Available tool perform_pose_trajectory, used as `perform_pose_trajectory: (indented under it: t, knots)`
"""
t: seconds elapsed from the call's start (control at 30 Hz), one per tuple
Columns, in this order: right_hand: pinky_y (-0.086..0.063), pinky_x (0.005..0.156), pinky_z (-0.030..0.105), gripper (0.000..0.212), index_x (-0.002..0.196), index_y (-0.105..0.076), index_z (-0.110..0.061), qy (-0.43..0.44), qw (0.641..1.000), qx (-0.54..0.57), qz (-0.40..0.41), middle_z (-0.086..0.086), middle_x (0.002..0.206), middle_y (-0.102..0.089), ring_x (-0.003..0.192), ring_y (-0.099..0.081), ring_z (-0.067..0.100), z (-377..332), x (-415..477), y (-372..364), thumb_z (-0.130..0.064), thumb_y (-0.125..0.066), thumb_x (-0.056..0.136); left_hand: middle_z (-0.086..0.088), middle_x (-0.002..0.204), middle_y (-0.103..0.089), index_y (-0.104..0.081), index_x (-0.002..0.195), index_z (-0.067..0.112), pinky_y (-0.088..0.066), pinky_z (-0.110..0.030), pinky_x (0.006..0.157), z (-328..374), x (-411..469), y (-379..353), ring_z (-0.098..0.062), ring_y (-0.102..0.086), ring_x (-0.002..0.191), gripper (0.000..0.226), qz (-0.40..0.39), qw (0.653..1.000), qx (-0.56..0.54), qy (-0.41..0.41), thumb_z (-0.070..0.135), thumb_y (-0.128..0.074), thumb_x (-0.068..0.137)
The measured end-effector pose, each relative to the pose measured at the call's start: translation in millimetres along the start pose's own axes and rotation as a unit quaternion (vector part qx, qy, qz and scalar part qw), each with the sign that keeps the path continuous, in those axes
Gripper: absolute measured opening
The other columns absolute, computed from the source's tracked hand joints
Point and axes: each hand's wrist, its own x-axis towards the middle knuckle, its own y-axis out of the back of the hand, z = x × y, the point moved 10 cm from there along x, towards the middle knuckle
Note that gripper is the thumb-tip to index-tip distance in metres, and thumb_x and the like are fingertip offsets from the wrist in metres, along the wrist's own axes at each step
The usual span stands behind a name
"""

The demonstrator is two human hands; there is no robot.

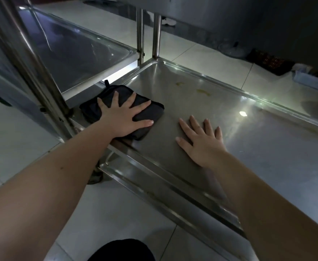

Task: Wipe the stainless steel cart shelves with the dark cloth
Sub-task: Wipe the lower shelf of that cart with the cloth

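Note:
A folded dark cloth [150, 112] lies at the near left corner of the cart's low stainless steel shelf [267, 147]. My left hand [124, 115] presses flat on the cloth with its fingers spread. My right hand [201, 142] rests flat on the bare steel just right of the cloth, fingers straight and apart. Two yellowish stains [203, 91] mark the shelf farther back. A higher shelf [75, 53] of a cart reaches away at the upper left.
Steel uprights [156, 34] rise at the shelf's far corner and another post [41, 76] stands at the left. White floor tiles [201, 59] surround the cart. A dark crate [269, 61] and a pale tub [312, 80] sit on the floor at the right.

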Motion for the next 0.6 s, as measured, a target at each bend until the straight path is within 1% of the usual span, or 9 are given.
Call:
perform_pose_trajectory:
  t: [0.17, 0.37, 0.47, 0.6]
  knots:
    - [0.005, 0.118, 0.059, 0.07, 0.151, 0.017, -0.046, 0.003, 1.0, -0.022, 0.021, -0.008, 0.164, 0.017, 0.15, 0.016, 0.033, -5, -5, -2, -0.074, -0.005, 0.091, 0.014, 0.164, 0.013, 0.008, 0.14, 0.07, 0.008, -0.079, 0.105, 3, 9, 1, -0.039, 0.017, 0.148, 0.084, -0.006, 1.0, -0.005, -0.002, 0.096, -0.01, 0.062]
    - [0.01, 0.117, 0.061, 0.088, 0.152, 0.02, -0.041, 0.023, 0.999, -0.033, 0.009, -0.004, 0.162, 0.024, 0.148, 0.022, 0.034, -10, -6, -4, -0.084, -0.004, 0.078, 0.012, 0.165, 0.01, 0.004, 0.143, 0.066, 0.007, -0.081, 0.103, 27, 77, 16, -0.041, 0.015, 0.148, 0.083, -0.006, 1.0, -0.007, 0.004, 0.096, -0.012, 0.068]
    - [0.01, 0.116, 0.062, 0.087, 0.152, 0.019, -0.042, 0.018, 0.999, -0.03, 0.011, -0.004, 0.162, 0.023, 0.148, 0.023, 0.034, -9, -3, -3, -0.085, -0.007, 0.08, 0.007, 0.165, 0.011, 0.003, 0.146, 0.062, 0.007, -0.082, 0.101, 67, 106, 20, -0.046, 0.016, 0.147, 0.083, -0.01, 1.0, -0.006, 0.004, 0.095, -0.015, 0.072]
    - [0.009, 0.117, 0.062, 0.083, 0.15, 0.021, -0.043, 0.021, 0.999, -0.037, 0.005, -0.003, 0.162, 0.022, 0.148, 0.022, 0.034, -5, -1, -4, -0.082, -0.013, 0.085, 0.004, 0.165, 0.01, 0.0, 0.148, 0.061, 0.009, -0.082, 0.1, 148, 110, 19, -0.048, 0.016, 0.145, 0.081, -0.014, 0.998, -0.003, -0.056, 0.093, -0.016, 0.075]
